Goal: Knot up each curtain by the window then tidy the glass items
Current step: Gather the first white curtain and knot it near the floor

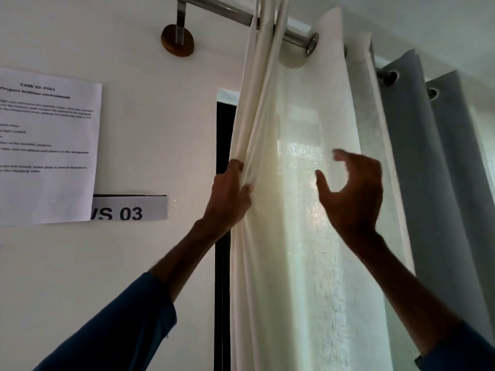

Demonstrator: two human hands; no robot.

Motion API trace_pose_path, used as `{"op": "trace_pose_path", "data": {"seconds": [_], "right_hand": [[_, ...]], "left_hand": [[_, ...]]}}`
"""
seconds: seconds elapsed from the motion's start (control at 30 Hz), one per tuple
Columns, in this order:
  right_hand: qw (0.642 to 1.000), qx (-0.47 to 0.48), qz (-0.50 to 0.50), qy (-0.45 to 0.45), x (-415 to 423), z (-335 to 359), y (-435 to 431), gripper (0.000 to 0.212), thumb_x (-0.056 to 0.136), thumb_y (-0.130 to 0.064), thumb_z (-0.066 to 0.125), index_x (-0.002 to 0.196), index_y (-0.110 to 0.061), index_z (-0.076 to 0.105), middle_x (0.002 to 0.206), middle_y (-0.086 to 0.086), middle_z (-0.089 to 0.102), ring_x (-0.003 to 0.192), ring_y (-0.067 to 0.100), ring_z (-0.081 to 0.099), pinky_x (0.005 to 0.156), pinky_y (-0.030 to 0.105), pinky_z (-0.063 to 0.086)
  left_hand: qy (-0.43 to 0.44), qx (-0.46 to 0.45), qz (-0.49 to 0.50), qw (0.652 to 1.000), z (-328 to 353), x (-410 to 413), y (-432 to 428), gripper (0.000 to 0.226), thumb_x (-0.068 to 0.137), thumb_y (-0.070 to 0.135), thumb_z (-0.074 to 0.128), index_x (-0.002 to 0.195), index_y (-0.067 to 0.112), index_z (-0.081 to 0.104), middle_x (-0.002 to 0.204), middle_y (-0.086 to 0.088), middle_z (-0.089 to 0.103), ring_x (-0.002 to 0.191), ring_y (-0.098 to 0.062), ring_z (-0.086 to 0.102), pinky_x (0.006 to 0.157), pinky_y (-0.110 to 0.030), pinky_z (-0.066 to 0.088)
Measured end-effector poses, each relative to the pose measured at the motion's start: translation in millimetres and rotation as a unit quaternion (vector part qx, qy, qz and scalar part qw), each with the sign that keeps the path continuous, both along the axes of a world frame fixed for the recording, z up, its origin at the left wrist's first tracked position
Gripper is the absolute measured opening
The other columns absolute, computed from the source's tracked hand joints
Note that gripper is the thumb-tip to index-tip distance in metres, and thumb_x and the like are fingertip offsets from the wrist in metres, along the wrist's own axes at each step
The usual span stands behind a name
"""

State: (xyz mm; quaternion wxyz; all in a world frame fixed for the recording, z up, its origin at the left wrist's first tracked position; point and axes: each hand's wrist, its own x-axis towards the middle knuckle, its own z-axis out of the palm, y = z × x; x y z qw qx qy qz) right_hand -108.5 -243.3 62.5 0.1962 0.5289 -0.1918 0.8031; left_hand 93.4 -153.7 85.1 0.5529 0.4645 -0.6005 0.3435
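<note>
Two bare forearms reach up from the bottom of the frame, each wearing a dark blue long sleeve pushed back partway toward the elbow. The left hand (230,195) and right hand (353,194) carry no rings, watch or gloves. The right sleeve ends in a visible cuff edge near the frame's lower right corner.

Printed sheet (45,145) on wall (text blurred), "03" label (130,211) beneath.

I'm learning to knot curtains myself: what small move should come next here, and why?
Probably close the open right hand on the sheer cream curtain and sweep it toward the left hand. The left hand already grips the bunched left edge, while the rest hangs spread and ungathered, so it cannot be knotted yet.
</note>
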Motion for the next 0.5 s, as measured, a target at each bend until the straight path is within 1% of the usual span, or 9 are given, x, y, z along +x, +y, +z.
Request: {"op": "trace_pose_path", "data": {"seconds": [0.07, 0.13, 0.23, 0.3, 0.33, 0.37, 0.4, 0.43, 0.5], "right_hand": [[0.998, 0.055, -0.011, -0.033, -12, 7, -11, 0.064, 0.084, -0.040, 0.077, 0.134, -0.006, 0.055, 0.130, 0.010, 0.062, 0.124, 0.025, 0.052, 0.103, 0.028, 0.041], [0.990, 0.139, 0.013, -0.030, -17, 12, -20, 0.079, 0.085, -0.047, 0.075, 0.144, -0.004, 0.045, 0.141, 0.015, 0.056, 0.133, 0.031, 0.049, 0.109, 0.040, 0.040], [0.977, 0.212, 0.013, -0.005, -16, 10, -32, 0.073, 0.088, -0.044, 0.074, 0.141, -0.001, 0.049, 0.135, 0.019, 0.062, 0.124, 0.038, 0.060, 0.106, 0.048, 0.046], [0.979, 0.203, -0.007, 0.001, -14, 8, -37, 0.055, 0.088, -0.040, 0.074, 0.123, 0.000, 0.062, 0.115, 0.017, 0.072, 0.103, 0.036, 0.070, 0.092, 0.048, 0.057], [0.982, 0.186, -0.011, 0.002, -13, 7, -37, 0.042, 0.089, -0.036, 0.074, 0.108, 0.001, 0.066, 0.100, 0.014, 0.075, 0.087, 0.030, 0.073, 0.080, 0.043, 0.061], [0.986, 0.168, -0.014, 0.005, -12, 5, -37, 0.029, 0.091, -0.028, 0.073, 0.089, -0.001, 0.065, 0.082, 0.010, 0.073, 0.067, 0.021, 0.069, 0.067, 0.034, 0.060], [0.989, 0.146, -0.018, 0.010, -10, 3, -35, 0.026, 0.092, -0.020, 0.070, 0.075, -0.005, 0.059, 0.067, 0.004, 0.066, 0.052, 0.011, 0.059, 0.058, 0.027, 0.055], [0.992, 0.122, -0.027, 0.021, -6, 1, -32, 0.027, 0.094, -0.013, 0.067, 0.069, -0.009, 0.056, 0.060, 0.001, 0.062, 0.046, 0.006, 0.051, 0.052, 0.024, 0.051], [0.994, 0.085, -0.050, 0.054, 8, -2, -22, 0.019, 0.094, -0.005, 0.062, 0.075, -0.007, 0.063, 0.059, 0.008, 0.065, 0.044, 0.018, 0.054, 0.049, 0.028, 0.048]], "left_hand": [[0.018, -0.027, -0.045, 0.998, -6, -1, 0, 0.043, 0.091, -0.001, 0.059, 0.126, 0.011, 0.037, 0.063, 0.007, 0.045, 0.042, -0.009, 0.049, 0.042, -0.014, 0.038], [0.046, -0.058, -0.070, 0.995, -12, 0, -2, 0.057, 0.090, -0.003, 0.056, 0.136, 0.015, 0.026, 0.055, 0.003, 0.034, 0.037, -0.012, 0.041, 0.041, -0.016, 0.036], [0.087, -0.073, -0.070, 0.991, -14, 7, -8, 0.061, 0.092, 0.007, 0.059, 0.141, 0.016, 0.025, 0.054, -0.006, 0.036, 0.040, -0.013, 0.035, 0.045, -0.018, 0.038], [0.068, -0.059, -0.041, 0.995, -13, 13, -10, 0.033, 0.093, 0.015, 0.062, 0.123, 0.011, 0.047, 0.059, -0.005, 0.049, 0.045, -0.014, 0.041, 0.049, -0.012, 0.037], [0.053, -0.053, -0.017, 0.997, -13, 17, -10, 0.014, 0.093, 0.019, 0.063, 0.101, 0.010, 0.055, 0.060, -0.004, 0.050, 0.048, -0.014, 0.042, 0.049, -0.012, 0.036], [0.038, -0.056, -0.004, 0.998, -12, 18, -10, 0.021, 0.094, 0.020, 0.062, 0.079, 0.012, 0.050, 0.057, 0.000, 0.045, 0.047, -0.014, 0.039, 0.048, -0.014, 0.033], [0.016, -0.059, 0.013, 0.998, -12, 22, -11, 0.037, 0.095, 0.020, 0.062, 0.067, 0.015, 0.039, 0.053, 0.004, 0.035, 0.046, -0.014, 0.034, 0.047, -0.016, 0.030], [0.001, -0.060, 0.022, 0.998, -12, 24, -11, 0.046, 0.096, 0.020, 0.061, 0.062, 0.018, 0.029, 0.053, 0.006, 0.027, 0.045, -0.014, 0.028, 0.047, -0.018, 0.026], [-0.024, -0.060, 0.045, 0.997, -13, 25, -8, 0.050, 0.097, 0.021, 0.060, 0.062, 0.018, 0.025, 0.053, 0.005, 0.023, 0.047, -0.014, 0.020, 0.047, -0.020, 0.022]]}}
